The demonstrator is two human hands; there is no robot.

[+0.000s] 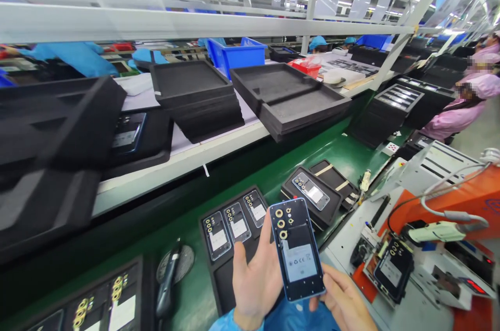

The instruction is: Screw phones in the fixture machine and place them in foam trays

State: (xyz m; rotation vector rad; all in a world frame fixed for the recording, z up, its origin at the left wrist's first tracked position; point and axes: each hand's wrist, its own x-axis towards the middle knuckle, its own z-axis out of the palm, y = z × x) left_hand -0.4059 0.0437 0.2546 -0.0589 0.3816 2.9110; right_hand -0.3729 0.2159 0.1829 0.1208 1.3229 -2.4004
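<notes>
A smartphone (299, 250) with its back cover off is upright before me, showing ringed camera openings and a pale label. My right hand (344, 294) pinches its lower right corner. My left hand (258, 281) is palm up at the phone's left edge, thumb spread away; its other fingers pass partly behind the phone, so I cannot tell whether they touch it. Behind the left hand, a black foam tray (219, 271) holds three similar phones. To the right, another such phone (392, 268) sits in the fixture of an orange and white machine (457, 198).
A green conveyor belt (191, 185) runs diagonally. On it are an electric screwdriver (169, 281), a foam tray (144, 294) with phones, and stacked trays (287, 193) topped by a phone. More foam trays (195, 78) line the white shelf. People in pink (453, 112) work at right.
</notes>
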